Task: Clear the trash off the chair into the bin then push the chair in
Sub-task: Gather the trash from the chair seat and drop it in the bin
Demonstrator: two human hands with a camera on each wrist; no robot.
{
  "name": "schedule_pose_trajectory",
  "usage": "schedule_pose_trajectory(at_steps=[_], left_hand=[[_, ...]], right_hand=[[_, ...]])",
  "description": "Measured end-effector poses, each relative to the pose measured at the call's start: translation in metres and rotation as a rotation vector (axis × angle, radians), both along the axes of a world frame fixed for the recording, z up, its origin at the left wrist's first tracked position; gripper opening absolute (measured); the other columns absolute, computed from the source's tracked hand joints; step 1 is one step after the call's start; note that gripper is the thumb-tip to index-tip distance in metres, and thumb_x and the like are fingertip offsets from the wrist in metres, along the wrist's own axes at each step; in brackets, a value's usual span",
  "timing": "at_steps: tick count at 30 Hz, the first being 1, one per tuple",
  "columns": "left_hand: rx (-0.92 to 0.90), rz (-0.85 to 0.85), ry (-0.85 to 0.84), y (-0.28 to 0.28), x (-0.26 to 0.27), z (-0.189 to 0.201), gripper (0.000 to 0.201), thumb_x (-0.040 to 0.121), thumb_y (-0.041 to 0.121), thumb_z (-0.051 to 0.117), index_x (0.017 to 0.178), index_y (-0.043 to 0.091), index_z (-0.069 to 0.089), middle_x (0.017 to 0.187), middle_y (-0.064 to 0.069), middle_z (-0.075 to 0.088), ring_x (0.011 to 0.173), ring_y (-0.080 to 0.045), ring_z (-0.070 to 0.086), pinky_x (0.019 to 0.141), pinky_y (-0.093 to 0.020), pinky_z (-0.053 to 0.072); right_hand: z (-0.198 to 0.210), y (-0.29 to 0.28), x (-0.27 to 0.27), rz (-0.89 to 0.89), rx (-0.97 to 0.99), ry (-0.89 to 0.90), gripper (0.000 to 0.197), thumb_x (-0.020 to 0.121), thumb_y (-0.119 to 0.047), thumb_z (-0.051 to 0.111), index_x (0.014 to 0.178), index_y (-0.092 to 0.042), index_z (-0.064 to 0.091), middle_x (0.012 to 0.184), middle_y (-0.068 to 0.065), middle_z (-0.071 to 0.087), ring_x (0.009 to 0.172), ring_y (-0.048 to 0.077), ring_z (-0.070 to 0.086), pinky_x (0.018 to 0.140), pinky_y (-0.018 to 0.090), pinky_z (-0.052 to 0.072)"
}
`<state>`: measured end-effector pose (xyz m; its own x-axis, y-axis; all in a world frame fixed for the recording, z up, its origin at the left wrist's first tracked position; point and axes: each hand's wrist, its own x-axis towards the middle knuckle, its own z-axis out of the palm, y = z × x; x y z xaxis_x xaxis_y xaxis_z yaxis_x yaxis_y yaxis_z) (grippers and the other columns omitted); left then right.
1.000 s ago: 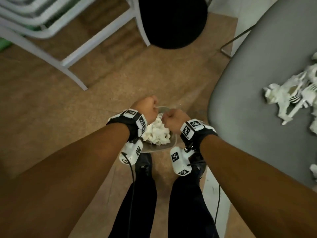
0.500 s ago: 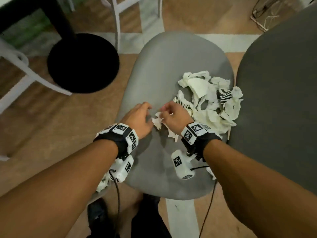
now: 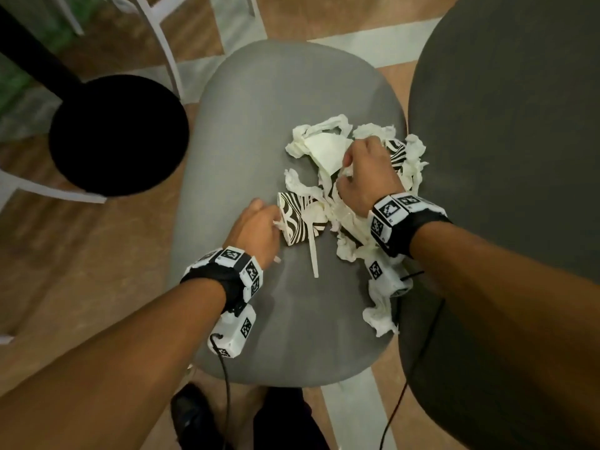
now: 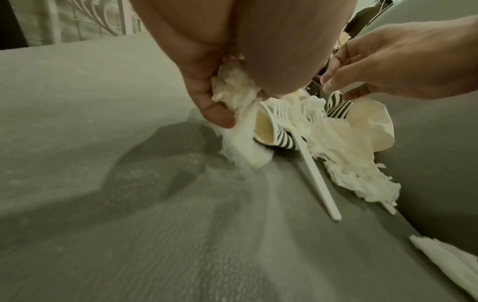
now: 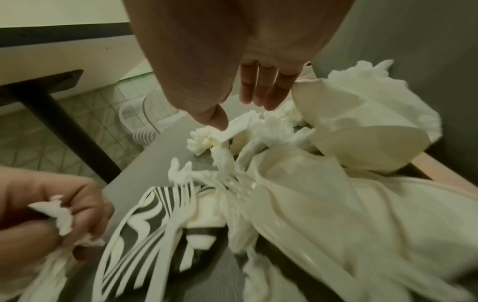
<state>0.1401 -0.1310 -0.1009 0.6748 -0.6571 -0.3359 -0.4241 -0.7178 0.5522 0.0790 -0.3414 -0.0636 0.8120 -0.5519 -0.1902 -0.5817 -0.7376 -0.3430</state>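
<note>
Head view: the trash (image 3: 344, 177) lies heaped on the right half of the grey chair (image 3: 259, 108) seat: crumpled tissue, a striped cup (image 3: 297, 219), a plastic fork (image 3: 313, 254). The left hand (image 3: 256, 228) sits at the pile's near-left edge, touching the cup; the right hand (image 3: 367, 177) is down in the middle of the heap. No bin shows.

Left wrist view: the left hand (image 4: 207, 81) has its grip closed on a wad of tissue (image 4: 238, 106), thumb pinching it.

Right wrist view: the right hand (image 5: 232, 71) has its grip loose and wide, fingers (image 5: 261, 90) extended above the paper, holding nothing that I can see.

All of it looks light and soft, so it should bunch easily; loose scraps will likely slip out, so gather from the outside in. The fork is stiff and slick, so wrap it inside the tissue.
</note>
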Motion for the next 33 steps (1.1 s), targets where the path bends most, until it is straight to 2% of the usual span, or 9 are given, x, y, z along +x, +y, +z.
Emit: schedule_pose_trajectory(at_steps=[3,5,8,10,12,19,23,30,33], left_hand=[[0.000,0.142,-0.007,-0.006,0.006,0.005,0.012,0.090,0.001,0.043,0.090,0.013,0.046,0.090,-0.004,0.052,0.082,-0.028,0.056,0.069,-0.033,0.039],[-0.031,0.222,0.049,-0.010,0.008,0.007,0.015,0.091,0.016,0.051,0.105,0.015,0.046,0.101,-0.005,0.058,0.090,-0.027,0.059,0.074,-0.036,0.047],[0.081,0.103,0.124,-0.013,0.011,0.002,0.081,0.075,0.046,0.067,0.142,0.024,0.027,0.131,-0.007,0.048,0.119,-0.028,0.051,0.096,-0.042,0.048],[0.198,-0.050,0.097,-0.016,0.013,0.001,0.115,0.060,0.062,0.074,0.149,0.036,0.007,0.132,-0.006,0.041,0.122,-0.029,0.046,0.095,-0.046,0.049],[0.302,-0.178,0.028,-0.018,0.012,-0.003,0.128,0.054,0.068,0.077,0.150,0.038,-0.002,0.132,-0.007,0.039,0.122,-0.030,0.045,0.092,-0.048,0.051],[0.304,-0.149,-0.163,-0.014,0.013,-0.006,0.090,0.057,0.053,0.079,0.129,0.019,0.036,0.116,-0.005,0.047,0.105,-0.027,0.051,0.073,-0.037,0.046],[0.324,-0.088,-0.237,0.008,0.016,0.004,0.089,0.059,0.038,0.083,0.129,0.015,0.034,0.119,-0.008,0.045,0.107,-0.028,0.050,0.068,-0.035,0.039],[0.324,-0.186,-0.547,0.035,0.021,0.029,0.091,0.060,0.011,0.079,0.138,0.011,0.031,0.109,-0.012,0.050,0.093,-0.030,0.054,0.072,-0.041,0.050],[0.296,-0.144,-0.557,0.042,0.019,0.041,0.088,0.064,0.010,0.074,0.140,0.012,0.030,0.112,-0.012,0.051,0.097,-0.031,0.055,0.073,-0.041,0.048]], right_hand=[[-0.002,-0.004,0.021,-0.016,0.037,0.001,0.047,0.078,-0.023,0.068,0.120,-0.015,0.048,0.128,0.008,0.046,0.116,0.029,0.048,0.095,0.038,0.045],[-0.005,-0.006,0.033,-0.014,0.063,0.063,0.067,0.078,-0.034,0.073,0.134,-0.015,0.041,0.137,0.009,0.043,0.125,0.032,0.045,0.102,0.041,0.043],[-0.010,-0.012,0.047,-0.002,0.090,0.175,0.086,0.077,-0.041,0.074,0.145,-0.013,0.030,0.144,0.013,0.040,0.131,0.038,0.041,0.108,0.048,0.039],[-0.016,-0.015,0.052,0.009,0.086,0.256,0.093,0.074,-0.041,0.078,0.147,-0.015,0.026,0.143,0.015,0.044,0.130,0.040,0.044,0.106,0.048,0.040],[-0.021,-0.016,0.053,0.048,0.064,0.320,0.098,0.070,-0.041,0.082,0.147,-0.018,0.026,0.140,0.016,0.046,0.128,0.040,0.046,0.103,0.047,0.042],[-0.029,-0.014,0.044,0.064,-0.044,0.282,0.096,0.067,-0.061,0.073,0.145,-0.023,0.033,0.140,0.013,0.045,0.129,0.038,0.042,0.104,0.050,0.038],[-0.021,-0.006,0.036,-0.011,-0.090,0.205,0.089,0.071,-0.059,0.071,0.143,-0.019,0.037,0.140,0.013,0.043,0.131,0.037,0.039,0.106,0.050,0.034],[0.003,0.027,0.025,-0.015,-0.026,0.081,0.085,0.072,-0.047,0.072,0.142,-0.017,0.035,0.138,0.012,0.040,0.125,0.036,0.044,0.108,0.047,0.035],[0.011,0.047,0.021,-0.022,0.012,0.009,0.086,0.074,-0.049,0.072,0.144,-0.017,0.033,0.139,0.012,0.038,0.127,0.035,0.043,0.108,0.048,0.037]])
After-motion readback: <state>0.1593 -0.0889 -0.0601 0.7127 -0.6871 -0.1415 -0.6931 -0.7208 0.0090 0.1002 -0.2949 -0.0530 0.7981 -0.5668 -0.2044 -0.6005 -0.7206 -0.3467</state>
